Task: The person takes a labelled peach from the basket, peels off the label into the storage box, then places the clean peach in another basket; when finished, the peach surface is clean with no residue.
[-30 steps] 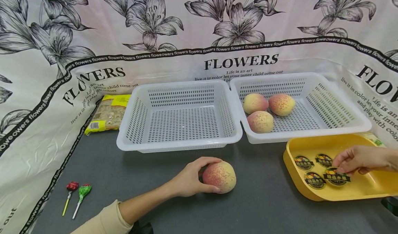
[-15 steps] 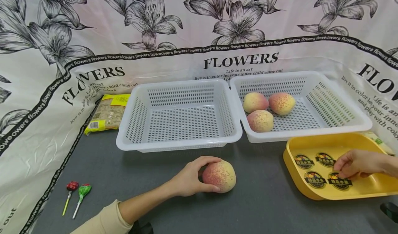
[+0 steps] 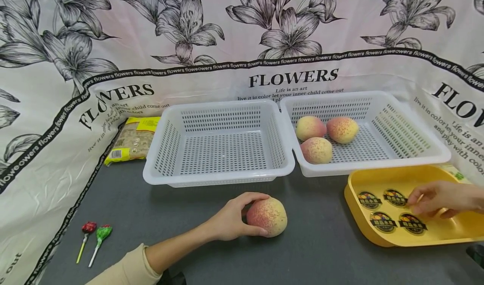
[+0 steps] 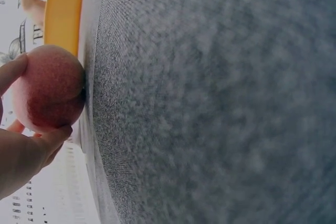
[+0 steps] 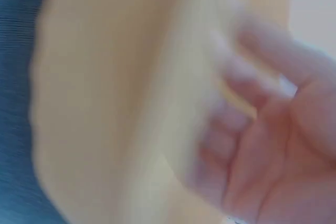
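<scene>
In the head view my left hand point(image 3: 236, 217) grips a pink-and-yellow peach point(image 3: 269, 217) on the dark tabletop. The left wrist view shows thumb and fingers around that peach point(image 4: 50, 87), which touches the table. My right hand point(image 3: 440, 199) hovers over the yellow tray point(image 3: 355, 222), its fingers loosely bent and no object visible between them. Several round black fruit-label stickers lie on the tray floor; the sticker nearest the hand point(image 3: 413, 223) is just below the fingertips. In the blurred right wrist view the right hand point(image 5: 262, 129) appears beside the yellow tray wall point(image 5: 100, 103).
Behind the left hand stands a white perforated basket point(image 3: 219, 180). To its right, a second white basket point(image 3: 378, 167) holds three peaches point(image 3: 316, 150). A yellow packet point(image 3: 134, 140) lies at left, with two lollipops point(image 3: 102, 233) nearer the front.
My right hand has drawn slightly away from the nearest sticker, which had been tilted at its fingertips and now lies flat in the tray. My left hand and its peach have stayed put.
</scene>
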`<action>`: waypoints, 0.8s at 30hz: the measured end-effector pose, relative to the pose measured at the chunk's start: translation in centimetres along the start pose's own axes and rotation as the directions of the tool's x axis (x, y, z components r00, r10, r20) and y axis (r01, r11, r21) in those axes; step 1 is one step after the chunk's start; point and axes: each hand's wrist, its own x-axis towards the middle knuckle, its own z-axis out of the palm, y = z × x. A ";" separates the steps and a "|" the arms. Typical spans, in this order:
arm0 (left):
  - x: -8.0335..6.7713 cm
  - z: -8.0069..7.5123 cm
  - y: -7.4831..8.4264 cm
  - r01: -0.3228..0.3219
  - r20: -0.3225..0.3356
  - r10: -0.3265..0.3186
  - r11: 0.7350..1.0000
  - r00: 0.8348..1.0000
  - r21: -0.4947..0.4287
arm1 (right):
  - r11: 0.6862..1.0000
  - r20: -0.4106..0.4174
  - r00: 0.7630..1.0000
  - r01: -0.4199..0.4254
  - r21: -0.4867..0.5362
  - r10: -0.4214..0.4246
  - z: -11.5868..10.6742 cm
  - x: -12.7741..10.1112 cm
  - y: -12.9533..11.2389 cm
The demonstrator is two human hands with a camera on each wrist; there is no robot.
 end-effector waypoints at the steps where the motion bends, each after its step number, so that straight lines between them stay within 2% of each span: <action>1: 0.0 0.0 0.0 0.001 0.001 -0.001 1.000 1.000 -0.005 | 0.998 0.028 0.999 -0.037 0.043 0.036 -0.3 -0.1 -0.4; 3: -0.1 0.0 0.0 0.003 0.004 -0.003 1.000 1.000 -0.016 | 0.989 0.125 0.992 -0.018 0.149 -0.001 -1.0 -0.1 -1.1; 5: -0.1 -0.1 -0.1 0.005 0.006 -0.004 1.000 1.000 -0.025 | 0.960 0.219 0.970 0.043 0.277 -0.107 -1.2 0.0 -1.9; 6: -0.2 -0.1 -0.1 0.005 0.005 -0.005 1.000 1.000 -0.028 | 0.936 0.263 0.949 0.075 0.343 -0.173 -1.2 0.1 -2.4; 8: -0.2 -0.1 -0.1 0.002 0.002 -0.002 1.000 1.000 -0.027 | 0.870 0.339 0.885 0.134 0.474 -0.321 -0.8 0.3 -3.5; 12: -0.1 -0.2 -0.1 -0.003 -0.003 0.003 1.000 1.000 -0.008 | 0.769 0.379 0.788 0.178 0.614 -0.485 1.2 0.7 -6.9; 14: -0.1 -0.2 -0.1 -0.008 -0.003 0.008 1.000 1.000 -0.001 | 0.729 0.370 0.758 0.196 0.656 -0.537 2.5 1.1 -8.7; 16: -0.1 -0.1 -0.2 -0.016 -0.004 0.016 1.000 1.000 0.003 | 0.705 0.342 0.760 0.208 0.678 -0.553 3.9 1.6 -10.5; 17: -0.1 -0.1 -0.2 -0.017 -0.004 0.017 1.000 1.000 0.002 | 0.702 0.324 0.769 0.217 0.678 -0.551 4.6 1.9 -11.3; 20: -0.1 0.0 -0.2 -0.017 -0.002 0.017 1.000 1.000 -0.004 | 0.700 0.233 0.820 0.257 0.666 -0.523 7.0 2.7 -13.5; 22: -0.1 0.0 -0.2 -0.014 -0.004 0.014 1.000 1.000 0.002 | 0.719 0.166 0.865 0.271 0.640 -0.473 8.7 3.3 -14.8; 24: -0.1 0.0 -0.2 -0.013 -0.006 0.014 1.000 1.000 0.011 | 0.736 0.099 0.901 0.277 0.618 -0.423 10.4 3.9 -16.1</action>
